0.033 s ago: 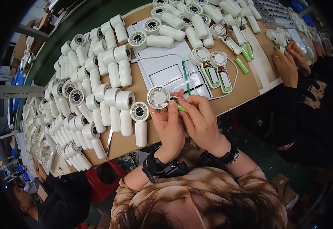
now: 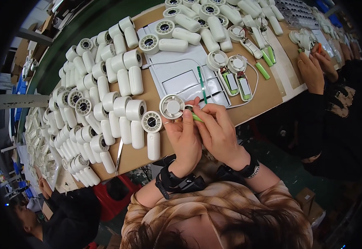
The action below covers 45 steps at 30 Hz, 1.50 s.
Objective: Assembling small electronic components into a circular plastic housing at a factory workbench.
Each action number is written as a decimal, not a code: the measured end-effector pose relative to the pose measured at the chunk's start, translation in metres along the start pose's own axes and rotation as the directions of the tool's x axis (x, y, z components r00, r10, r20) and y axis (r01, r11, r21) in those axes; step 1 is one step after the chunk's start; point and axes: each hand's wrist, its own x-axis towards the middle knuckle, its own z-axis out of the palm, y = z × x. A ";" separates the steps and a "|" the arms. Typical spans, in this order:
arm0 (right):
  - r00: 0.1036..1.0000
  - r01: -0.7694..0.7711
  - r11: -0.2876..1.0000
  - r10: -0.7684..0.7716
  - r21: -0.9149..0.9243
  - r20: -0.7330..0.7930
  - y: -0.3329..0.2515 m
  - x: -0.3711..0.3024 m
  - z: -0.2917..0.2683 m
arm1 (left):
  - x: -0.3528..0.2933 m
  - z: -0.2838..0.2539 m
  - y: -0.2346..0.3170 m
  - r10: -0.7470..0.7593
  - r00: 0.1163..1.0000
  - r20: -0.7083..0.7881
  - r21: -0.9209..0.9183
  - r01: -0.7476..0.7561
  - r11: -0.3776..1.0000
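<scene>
My left hand (image 2: 184, 140) is closed around an opened white handheld fan (image 2: 172, 106). Its round head faces up at the near edge of the table. A green battery (image 2: 196, 118) shows at the fan's handle, pinched by the fingers of my right hand (image 2: 222, 133). My fingers hide most of the handle and whatever lies inside it. Just left of my left hand lies a closed white fan (image 2: 153, 145). Two opened fans (image 2: 236, 64) lie beyond my right hand, with batteries and wiring showing in their handles.
Rows of closed white fans (image 2: 125, 108) cover the table's left. Tweezers (image 2: 119, 154) lie near the front edge. A green strip (image 2: 201, 83) and a white cable (image 2: 253, 85) lie ahead. Loose green batteries (image 2: 262, 71) lie to the right. Co-workers (image 2: 334, 112) sit on both sides.
</scene>
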 end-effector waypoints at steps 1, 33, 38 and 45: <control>1.000 0.005 1.000 -0.005 -0.010 -0.020 0.001 0.000 0.001 | 0.000 0.000 -0.001 0.001 1.000 -0.014 -0.028 -0.001 1.000; 0.990 -0.096 0.878 0.135 0.469 -0.050 -0.002 0.003 -0.001 | 0.001 -0.004 0.030 -0.112 0.991 0.079 0.007 0.112 0.994; 0.970 -0.185 0.866 0.084 0.464 0.229 0.004 0.003 -0.027 | 0.002 -0.006 0.035 -0.080 0.987 0.141 0.036 0.075 0.997; 0.769 -0.621 0.163 0.314 0.767 0.557 0.012 -0.002 -0.036 | -0.002 -0.003 0.038 0.014 0.967 0.256 0.072 -0.034 0.997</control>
